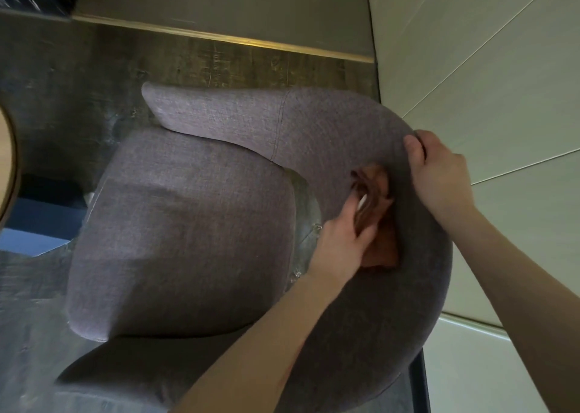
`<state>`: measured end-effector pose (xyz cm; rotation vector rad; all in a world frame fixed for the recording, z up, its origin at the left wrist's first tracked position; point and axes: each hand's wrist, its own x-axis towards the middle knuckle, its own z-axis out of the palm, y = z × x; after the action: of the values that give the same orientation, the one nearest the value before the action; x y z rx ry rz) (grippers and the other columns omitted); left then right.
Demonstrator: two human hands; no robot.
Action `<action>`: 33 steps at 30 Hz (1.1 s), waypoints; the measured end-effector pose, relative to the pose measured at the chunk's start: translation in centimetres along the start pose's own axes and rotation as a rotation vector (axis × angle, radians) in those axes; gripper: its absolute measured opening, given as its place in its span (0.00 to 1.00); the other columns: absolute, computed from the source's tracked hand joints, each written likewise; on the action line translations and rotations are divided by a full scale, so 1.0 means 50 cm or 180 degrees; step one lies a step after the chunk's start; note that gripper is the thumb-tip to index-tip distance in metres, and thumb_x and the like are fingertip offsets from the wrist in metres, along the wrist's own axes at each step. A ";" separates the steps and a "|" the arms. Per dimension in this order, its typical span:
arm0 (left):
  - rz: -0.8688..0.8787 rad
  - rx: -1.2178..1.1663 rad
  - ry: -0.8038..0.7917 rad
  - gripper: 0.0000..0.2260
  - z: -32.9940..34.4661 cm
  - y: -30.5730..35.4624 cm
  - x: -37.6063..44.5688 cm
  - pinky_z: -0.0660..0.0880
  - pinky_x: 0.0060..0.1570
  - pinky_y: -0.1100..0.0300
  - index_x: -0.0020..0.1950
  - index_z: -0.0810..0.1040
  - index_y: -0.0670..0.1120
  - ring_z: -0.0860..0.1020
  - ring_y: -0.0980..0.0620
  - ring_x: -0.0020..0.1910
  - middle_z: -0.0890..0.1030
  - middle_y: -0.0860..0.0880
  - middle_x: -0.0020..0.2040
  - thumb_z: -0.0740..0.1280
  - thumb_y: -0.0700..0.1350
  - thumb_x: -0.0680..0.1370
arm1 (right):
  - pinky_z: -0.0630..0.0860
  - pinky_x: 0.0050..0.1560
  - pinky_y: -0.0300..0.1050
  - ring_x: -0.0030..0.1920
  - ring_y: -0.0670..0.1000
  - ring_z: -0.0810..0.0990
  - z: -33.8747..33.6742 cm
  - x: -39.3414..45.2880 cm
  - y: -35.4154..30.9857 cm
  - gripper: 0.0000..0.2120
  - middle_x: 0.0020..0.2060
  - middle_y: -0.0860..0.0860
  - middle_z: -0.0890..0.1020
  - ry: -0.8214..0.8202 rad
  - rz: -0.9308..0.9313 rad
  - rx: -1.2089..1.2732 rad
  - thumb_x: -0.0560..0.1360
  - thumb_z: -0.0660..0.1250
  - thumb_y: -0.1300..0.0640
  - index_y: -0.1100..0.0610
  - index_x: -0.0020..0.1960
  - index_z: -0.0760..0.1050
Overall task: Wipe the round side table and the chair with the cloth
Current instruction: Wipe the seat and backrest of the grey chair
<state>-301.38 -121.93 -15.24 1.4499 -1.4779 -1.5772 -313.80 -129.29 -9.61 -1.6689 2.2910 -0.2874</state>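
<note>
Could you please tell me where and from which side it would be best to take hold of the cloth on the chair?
Probably the loose lower corner of the cloth. It lies flat on the inner face of the chair backrest, clear of the left hand that bunches the upper part. Come from the seat side, since the right hand holds the backrest's top edge.

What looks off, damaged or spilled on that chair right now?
Nothing stands out. The chair fabric looks intact and unstained; the left hand presses the cloth to the backrest while the right hand grips its top edge.
</note>
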 end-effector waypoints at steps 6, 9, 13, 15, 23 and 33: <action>-0.0871 0.1815 -0.0834 0.24 -0.041 -0.143 0.019 0.74 0.58 0.47 0.73 0.58 0.52 0.76 0.37 0.58 0.77 0.38 0.60 0.59 0.45 0.78 | 0.71 0.49 0.57 0.51 0.70 0.74 0.001 -0.002 -0.003 0.20 0.50 0.70 0.78 -0.0071 -0.0001 -0.0020 0.80 0.51 0.48 0.58 0.65 0.68; -0.1287 0.0963 -0.0409 0.24 -0.056 -0.163 0.000 0.77 0.55 0.47 0.74 0.55 0.53 0.79 0.42 0.53 0.79 0.41 0.58 0.58 0.48 0.79 | 0.71 0.49 0.56 0.50 0.70 0.75 -0.001 -0.002 -0.002 0.20 0.49 0.70 0.78 -0.0044 0.0021 -0.0002 0.80 0.51 0.48 0.57 0.64 0.68; -0.0304 0.0272 0.0952 0.23 -0.077 -0.045 0.031 0.75 0.53 0.57 0.72 0.62 0.48 0.80 0.45 0.53 0.81 0.42 0.55 0.61 0.47 0.78 | 0.71 0.49 0.57 0.51 0.70 0.75 -0.002 -0.006 -0.007 0.19 0.50 0.69 0.79 -0.0047 -0.0012 -0.0030 0.80 0.50 0.48 0.59 0.63 0.69; 0.0203 -0.0030 0.1082 0.21 -0.084 0.043 0.057 0.72 0.51 0.64 0.70 0.66 0.47 0.80 0.48 0.54 0.82 0.44 0.56 0.62 0.47 0.78 | 0.70 0.49 0.58 0.51 0.71 0.74 -0.003 -0.005 -0.006 0.19 0.50 0.70 0.78 -0.0010 -0.0043 -0.0057 0.80 0.50 0.49 0.60 0.62 0.69; -0.0054 -0.0382 0.0613 0.27 0.004 0.013 0.053 0.68 0.56 0.64 0.72 0.63 0.47 0.76 0.44 0.61 0.79 0.42 0.62 0.66 0.39 0.75 | 0.69 0.48 0.58 0.50 0.72 0.74 -0.004 -0.004 -0.002 0.18 0.49 0.71 0.78 -0.0033 -0.0072 -0.0075 0.81 0.49 0.52 0.60 0.63 0.68; -0.1491 0.1841 -0.0579 0.22 -0.034 -0.207 0.016 0.74 0.52 0.49 0.72 0.60 0.52 0.76 0.40 0.56 0.77 0.41 0.59 0.58 0.45 0.78 | 0.70 0.51 0.59 0.51 0.71 0.74 0.001 0.000 0.004 0.20 0.51 0.70 0.77 -0.0033 -0.0056 -0.0079 0.81 0.48 0.49 0.58 0.66 0.67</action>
<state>-297.16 -120.56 -24.79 2.1510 -1.9082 -1.6497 -313.93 -129.21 -9.72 -1.6995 2.2826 -0.2545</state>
